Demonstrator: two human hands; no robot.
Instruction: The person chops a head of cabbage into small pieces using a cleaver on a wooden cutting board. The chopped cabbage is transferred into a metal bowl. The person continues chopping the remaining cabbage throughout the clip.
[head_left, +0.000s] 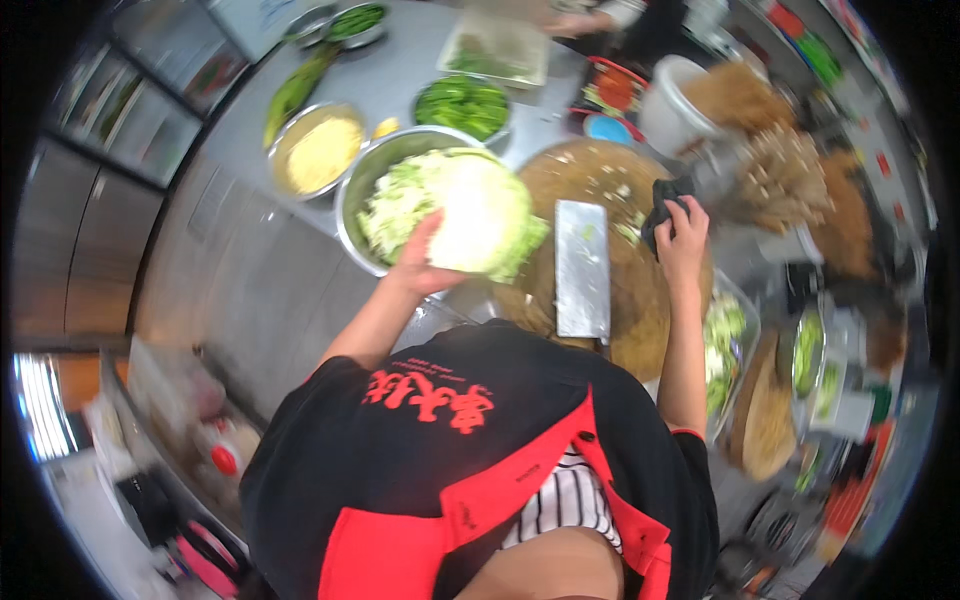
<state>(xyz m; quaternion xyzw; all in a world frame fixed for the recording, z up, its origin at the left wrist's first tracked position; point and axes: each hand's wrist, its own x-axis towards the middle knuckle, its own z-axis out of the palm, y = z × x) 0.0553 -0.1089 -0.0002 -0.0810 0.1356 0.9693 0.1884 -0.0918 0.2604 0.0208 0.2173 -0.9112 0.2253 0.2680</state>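
My left hand (424, 262) grips a large pale cabbage piece (480, 214), its cut face bright, over the right side of a steel bowl (351, 225). Shredded cabbage (394, 199) lies in that bowl. My right hand (684, 232) presses a dark cloth (664, 206) at the right side of a round wooden chopping block (637, 315). A broad cleaver (582, 270) rests flat on the block between my hands, its dark handle (602, 347) towards me. Bits of cabbage (619, 191) are scattered on the wood.
Around the bowl stand a basin of yellow shreds (324, 154), a bowl of cut green vegetables (461, 105) and a pale tray (491, 64). A white bucket (671, 97) is beyond the block. At right is a tub of chopped cabbage (724, 337). Another person's hand (571, 24) shows at the top.
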